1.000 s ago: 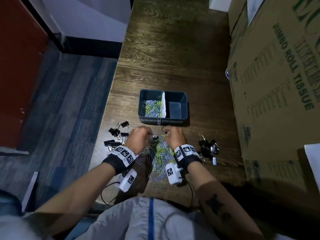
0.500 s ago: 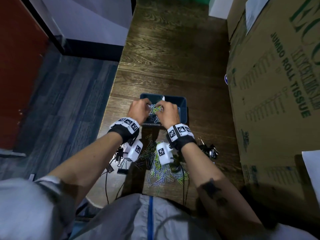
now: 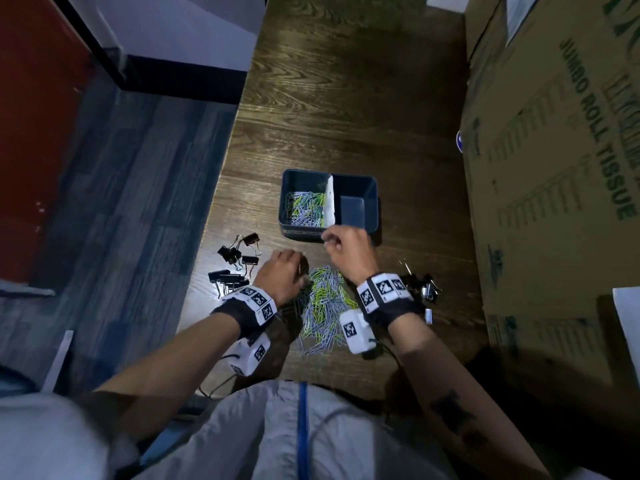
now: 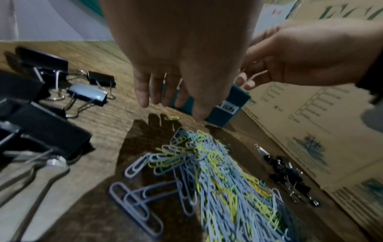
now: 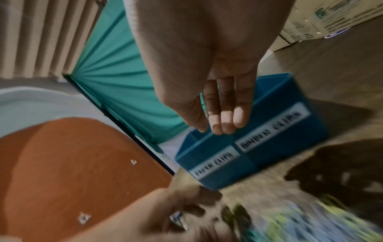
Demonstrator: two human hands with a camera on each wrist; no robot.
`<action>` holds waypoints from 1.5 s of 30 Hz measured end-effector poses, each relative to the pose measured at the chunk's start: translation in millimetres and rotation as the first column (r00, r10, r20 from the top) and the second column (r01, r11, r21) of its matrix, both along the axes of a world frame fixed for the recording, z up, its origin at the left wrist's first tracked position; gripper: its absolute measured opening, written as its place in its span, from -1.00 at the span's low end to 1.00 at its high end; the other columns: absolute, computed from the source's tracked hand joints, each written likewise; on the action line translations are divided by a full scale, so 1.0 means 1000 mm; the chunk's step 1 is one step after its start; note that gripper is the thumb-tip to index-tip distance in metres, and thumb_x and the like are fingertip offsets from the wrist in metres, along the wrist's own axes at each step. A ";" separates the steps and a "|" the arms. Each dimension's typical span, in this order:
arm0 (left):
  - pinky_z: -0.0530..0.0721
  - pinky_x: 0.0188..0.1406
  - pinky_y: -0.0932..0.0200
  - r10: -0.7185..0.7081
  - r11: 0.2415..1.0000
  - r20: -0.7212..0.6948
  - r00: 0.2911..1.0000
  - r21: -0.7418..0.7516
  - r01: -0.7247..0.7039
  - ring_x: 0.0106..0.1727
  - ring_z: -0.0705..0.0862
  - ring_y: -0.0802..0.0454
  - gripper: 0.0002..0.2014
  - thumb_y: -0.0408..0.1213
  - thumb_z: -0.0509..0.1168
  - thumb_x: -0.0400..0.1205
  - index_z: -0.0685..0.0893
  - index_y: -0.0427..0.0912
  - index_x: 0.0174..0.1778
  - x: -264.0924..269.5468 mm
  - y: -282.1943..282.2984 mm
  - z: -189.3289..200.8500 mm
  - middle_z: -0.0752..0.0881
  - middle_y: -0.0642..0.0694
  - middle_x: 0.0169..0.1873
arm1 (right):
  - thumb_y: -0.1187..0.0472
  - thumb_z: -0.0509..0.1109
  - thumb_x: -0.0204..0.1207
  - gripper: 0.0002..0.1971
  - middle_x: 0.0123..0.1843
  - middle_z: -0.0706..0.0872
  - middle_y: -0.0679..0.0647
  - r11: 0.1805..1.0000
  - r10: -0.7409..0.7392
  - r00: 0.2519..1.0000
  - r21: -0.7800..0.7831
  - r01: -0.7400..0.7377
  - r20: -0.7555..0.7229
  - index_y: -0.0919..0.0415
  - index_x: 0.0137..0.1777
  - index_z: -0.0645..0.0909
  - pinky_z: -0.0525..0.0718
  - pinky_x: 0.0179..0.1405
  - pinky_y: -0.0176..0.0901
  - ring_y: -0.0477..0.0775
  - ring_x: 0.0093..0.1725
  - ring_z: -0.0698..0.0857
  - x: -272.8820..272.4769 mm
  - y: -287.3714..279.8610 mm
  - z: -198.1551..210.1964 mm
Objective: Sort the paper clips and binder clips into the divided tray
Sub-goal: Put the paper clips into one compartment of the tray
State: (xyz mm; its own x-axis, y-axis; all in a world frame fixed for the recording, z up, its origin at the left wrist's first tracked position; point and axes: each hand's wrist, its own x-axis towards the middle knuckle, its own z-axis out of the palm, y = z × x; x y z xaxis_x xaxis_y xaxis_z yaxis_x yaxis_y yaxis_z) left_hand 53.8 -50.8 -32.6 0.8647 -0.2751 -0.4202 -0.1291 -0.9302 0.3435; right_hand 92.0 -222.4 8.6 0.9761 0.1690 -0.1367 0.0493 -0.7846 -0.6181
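Note:
The dark blue divided tray holds coloured paper clips in its left compartment; the right compartment is bare. A loose paper clip pile lies in front of it. My left hand hovers over the pile's far left end, fingers straight and pointing down, holding nothing. My right hand is at the tray's front edge near the white divider, fingers relaxed and together, with nothing visible in them.
Large black binder clips lie left of the pile. Small binder clips lie to its right. A big cardboard box walls the table's right side. The table's left edge drops to the floor.
Half a second ago both hands were over the tray's left compartment with paper clips. They have pulled back empty, the left to the pile, the right to the tray's front edge.

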 end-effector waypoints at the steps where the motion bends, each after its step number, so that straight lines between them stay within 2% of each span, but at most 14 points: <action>1: 0.46 0.41 -0.15 -0.030 0.999 -0.057 0.998 0.018 0.031 0.52 0.31 -0.24 -0.31 0.12 0.21 0.67 0.24 -0.21 0.61 -0.003 -0.003 -0.004 0.30 -0.24 0.58 | 0.40 0.39 0.59 -0.85 -0.06 0.82 0.13 0.999 0.021 0.998 -0.045 -0.024 -0.055 0.21 -0.01 0.78 0.80 -0.09 0.00 0.08 -0.16 0.78 -0.011 -0.005 -0.012; 3: 0.33 0.53 -0.22 -0.119 0.992 -0.132 0.984 0.031 0.124 0.63 0.12 -0.24 -0.16 0.27 0.14 0.64 0.02 -0.14 0.70 -0.011 -0.009 -0.012 0.06 -0.17 0.69 | 0.34 0.44 0.57 -0.81 0.09 0.79 0.15 0.987 0.026 0.979 -0.150 -0.058 -0.202 0.12 0.12 0.75 0.77 -0.03 0.06 0.12 -0.04 0.76 -0.031 -0.017 -0.031; 4: 0.28 0.56 -0.26 -0.171 0.983 -0.151 0.974 0.038 0.179 0.66 0.05 -0.24 -0.12 0.30 0.14 0.62 -0.05 -0.10 0.71 -0.015 -0.012 -0.015 -0.02 -0.15 0.70 | 0.30 0.48 0.54 -0.66 0.28 0.72 0.18 0.976 0.021 0.962 -0.204 -0.080 -0.274 0.03 0.29 0.69 0.74 0.13 0.15 0.20 0.17 0.72 -0.040 -0.024 -0.038; 6: 0.20 0.58 -0.30 -0.255 0.961 -0.162 0.953 0.062 0.268 0.68 -0.02 -0.25 -0.06 0.31 0.21 0.58 -0.11 -0.05 0.71 -0.026 -0.015 -0.020 -0.09 -0.15 0.71 | 0.19 0.57 0.49 -0.27 0.65 0.37 0.19 0.942 0.033 0.903 -0.290 -0.172 -0.428 -0.13 0.63 0.37 0.48 0.50 0.36 0.35 0.61 0.37 -0.056 -0.037 -0.044; 8: 0.25 0.55 -0.30 -0.315 0.942 -0.123 0.941 0.079 0.326 0.67 0.04 -0.26 -0.01 0.25 0.33 0.53 -0.08 -0.05 0.70 -0.036 -0.017 -0.025 -0.04 -0.18 0.70 | 0.05 0.61 0.45 -0.03 0.78 0.05 0.15 0.915 0.053 0.859 -0.319 -0.246 -0.508 -0.16 0.75 0.09 0.24 0.63 0.38 0.37 0.72 0.07 -0.069 -0.045 -0.043; 12: 0.61 0.25 -0.12 -0.344 0.934 -0.005 0.939 0.098 0.343 0.49 0.34 -0.21 -0.15 0.00 0.46 0.51 0.15 -0.09 0.64 -0.047 -0.016 -0.035 0.27 -0.24 0.57 | 0.04 0.63 0.44 0.07 0.80 -0.14 0.12 0.867 0.091 0.839 -0.372 -0.332 -0.537 -0.20 0.76 -0.07 0.22 0.59 0.42 0.34 0.74 -0.03 -0.086 -0.037 -0.047; 15: 0.69 0.05 -0.03 -0.278 0.960 0.027 0.960 0.036 0.277 0.36 0.43 -0.15 -0.36 -0.20 0.43 0.56 0.33 -0.12 0.53 -0.050 -0.017 -0.033 0.41 -0.22 0.44 | 0.22 0.59 0.48 -0.02 0.75 0.03 0.16 0.871 0.117 0.875 -0.376 -0.318 -0.469 -0.17 0.74 0.05 0.37 0.54 0.33 0.32 0.67 0.11 -0.091 -0.025 -0.050; 21: 0.68 0.06 -0.02 -0.253 0.965 0.075 0.965 -0.048 0.257 0.22 0.57 -0.16 -0.44 -0.40 0.42 0.55 0.45 -0.13 0.47 -0.043 -0.016 -0.028 0.56 -0.21 0.29 | 0.50 0.43 0.48 -0.35 0.46 0.45 0.16 0.939 0.085 0.958 -0.300 -0.170 -0.275 0.01 0.53 0.50 0.65 0.28 0.17 0.29 0.35 0.58 -0.089 -0.019 -0.059; 25: 0.68 -0.16 0.09 -0.200 0.969 0.073 0.977 -0.136 0.208 -0.11 0.70 -0.11 -0.57 -0.41 0.45 0.54 0.60 -0.10 0.33 -0.037 -0.013 -0.022 0.67 -0.13 -0.02 | 0.43 0.49 0.51 -0.66 0.29 0.57 0.09 0.961 0.021 0.966 -0.263 -0.092 -0.259 0.07 0.20 0.66 0.72 0.16 0.10 0.21 0.18 0.68 -0.085 -0.023 -0.056; 29: 0.73 -0.18 0.10 -0.198 0.965 0.075 0.977 -0.159 0.208 -0.21 0.69 -0.02 -0.71 -0.32 0.41 0.60 0.68 -0.07 0.24 -0.035 -0.012 -0.018 0.68 -0.04 -0.11 | 0.34 0.58 0.49 -0.85 0.16 0.74 0.08 0.977 -0.019 0.965 -0.212 -0.038 -0.261 0.12 0.00 0.76 0.76 0.08 0.06 0.18 0.04 0.75 -0.080 -0.032 -0.054; 34: 0.60 -0.21 0.25 -0.105 0.951 0.109 0.989 -0.279 0.131 -0.22 0.69 0.02 -0.80 -0.29 0.38 0.64 0.72 -0.08 0.18 -0.028 -0.010 -0.005 0.68 0.04 -0.13 | 0.26 0.62 0.46 -0.89 -0.01 0.86 0.11 0.987 -0.048 0.963 -0.163 0.005 -0.264 0.09 -0.04 0.85 0.80 0.02 0.09 0.13 -0.09 0.80 -0.075 -0.037 -0.048; 40: 0.75 -0.04 0.27 0.037 0.892 0.236 0.971 -0.446 0.074 -0.12 0.76 0.12 -0.78 -0.35 0.33 0.66 0.72 -0.19 0.20 0.006 -0.001 0.042 0.77 -0.07 -0.01 | 0.29 0.62 0.46 -0.87 -0.12 0.88 0.04 0.989 -0.054 0.966 -0.144 0.017 -0.254 0.06 -0.05 0.86 0.84 -0.12 0.09 0.03 -0.24 0.82 -0.066 -0.037 -0.033; 42: 0.70 0.06 0.34 0.087 0.884 0.304 0.949 -0.463 0.067 -0.06 0.76 0.10 -0.80 -0.35 0.34 0.66 0.74 -0.21 0.19 0.027 0.001 0.059 0.79 -0.11 0.03 | 0.33 0.60 0.47 -0.87 -0.08 0.88 0.04 0.995 -0.023 0.966 -0.104 -0.004 -0.258 0.10 -0.05 0.86 0.84 -0.10 0.04 -0.01 -0.24 0.81 -0.061 -0.036 -0.022; 45: 0.68 0.02 0.33 0.163 0.877 0.368 0.916 -0.480 0.037 -0.09 0.73 0.11 -0.80 -0.33 0.39 0.63 0.75 -0.20 0.16 0.063 0.001 0.081 0.79 -0.10 0.00 | 0.34 0.60 0.47 -0.88 -0.03 0.87 0.05 0.998 0.019 0.966 -0.057 -0.035 -0.258 0.16 -0.04 0.85 0.76 -0.02 -0.19 -0.07 -0.13 0.80 -0.049 -0.032 -0.002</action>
State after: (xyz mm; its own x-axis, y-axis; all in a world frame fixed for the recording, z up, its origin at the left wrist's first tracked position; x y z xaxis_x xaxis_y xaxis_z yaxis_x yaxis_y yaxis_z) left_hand 116.5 -50.2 47.9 0.9498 -0.2908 0.1151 -0.2899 -0.6808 0.6726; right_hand 43.0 -254.6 6.6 0.9019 0.1782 -0.3934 -0.0836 -0.8217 -0.5638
